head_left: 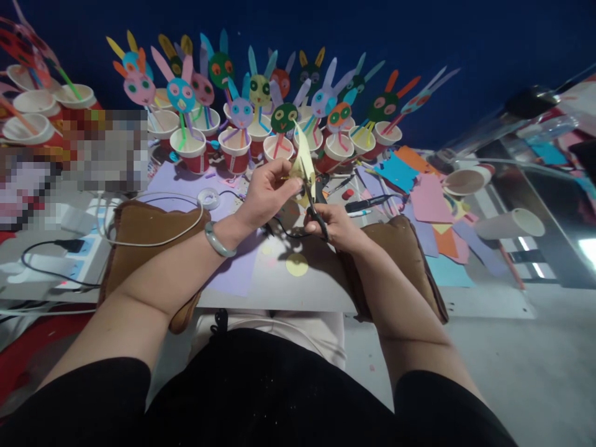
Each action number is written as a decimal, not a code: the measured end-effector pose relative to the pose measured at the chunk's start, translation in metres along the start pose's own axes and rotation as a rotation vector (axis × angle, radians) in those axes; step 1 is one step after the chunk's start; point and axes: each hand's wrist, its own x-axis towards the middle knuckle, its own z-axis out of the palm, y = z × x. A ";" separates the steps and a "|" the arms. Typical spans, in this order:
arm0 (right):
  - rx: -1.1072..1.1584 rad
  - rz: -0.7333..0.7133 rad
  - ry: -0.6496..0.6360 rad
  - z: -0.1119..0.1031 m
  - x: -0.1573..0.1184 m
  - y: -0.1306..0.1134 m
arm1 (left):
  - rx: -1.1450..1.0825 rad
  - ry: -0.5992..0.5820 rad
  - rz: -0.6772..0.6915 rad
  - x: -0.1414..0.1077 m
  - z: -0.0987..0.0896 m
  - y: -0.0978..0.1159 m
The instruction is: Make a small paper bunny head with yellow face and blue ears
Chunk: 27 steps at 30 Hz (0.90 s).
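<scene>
Raised over the middle of the table, my left hand point(267, 189) pinches a piece of pale yellow paper point(305, 152) between thumb and fingers. My right hand point(342, 225) is closed round the black handles of a pair of scissors point(319, 222). The scissor blades point up and lie against the yellow paper; whether they are parted I cannot tell. Below the hands, a yellow paper circle point(297, 264) lies flat on the table point(279, 297). My forearms pass over two brown cushions point(153, 226) at the table's front edge.
Behind my hands stand several red paper cups point(235, 155) holding paper rabbit heads on straws. Coloured paper sheets point(431, 197) are piled at right, near a tipped white cup point(516, 223). A tape roll point(208, 198), a black marker point(370, 203) and a power strip point(86, 248) with cables lie around.
</scene>
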 end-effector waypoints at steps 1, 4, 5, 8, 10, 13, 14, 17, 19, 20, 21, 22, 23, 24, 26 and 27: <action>-0.017 0.018 -0.037 -0.004 -0.002 -0.002 | 0.003 0.009 0.005 0.001 -0.001 0.000; -0.046 0.047 -0.207 -0.024 -0.008 -0.007 | 0.001 0.034 0.015 0.005 -0.005 -0.001; -0.035 0.043 -0.278 -0.032 -0.010 -0.008 | -0.001 0.036 0.012 0.006 -0.006 -0.001; 0.012 0.007 -0.463 -0.051 -0.014 -0.010 | -0.008 0.017 -0.016 0.007 -0.007 -0.003; 0.019 -0.012 -0.517 -0.056 -0.015 -0.009 | -0.015 -0.001 -0.034 0.007 -0.006 -0.004; -0.014 -0.013 -0.485 -0.054 -0.014 -0.005 | -0.023 -0.009 -0.051 0.006 -0.005 -0.003; -0.028 -0.010 -0.467 -0.052 -0.014 -0.004 | -0.024 -0.009 -0.055 0.006 -0.005 -0.003; -0.052 -0.009 -0.439 -0.049 -0.012 0.000 | -0.035 -0.012 -0.075 0.006 -0.005 -0.001; -0.066 -0.009 -0.420 -0.048 -0.012 0.000 | -0.056 -0.012 -0.106 0.006 -0.004 -0.001; -0.073 -0.008 -0.407 -0.048 -0.012 0.000 | -0.070 -0.010 -0.122 0.006 -0.004 -0.002; -0.083 -0.007 -0.394 -0.048 -0.012 0.000 | -0.085 -0.007 -0.133 0.007 -0.004 -0.003; -0.096 -0.002 -0.387 -0.047 -0.013 -0.001 | -0.101 -0.004 -0.140 0.007 -0.004 -0.004; -0.113 0.005 -0.383 -0.047 -0.013 -0.001 | -0.117 0.003 -0.145 0.008 -0.004 -0.006; -0.135 0.012 -0.379 -0.047 -0.013 -0.001 | -0.132 0.014 -0.150 0.008 -0.004 -0.008; -0.187 0.026 -0.376 -0.046 -0.013 0.000 | -0.157 0.039 -0.167 0.009 -0.005 -0.011; -0.209 0.029 -0.381 -0.047 -0.013 0.001 | -0.165 0.049 -0.177 0.010 -0.006 -0.013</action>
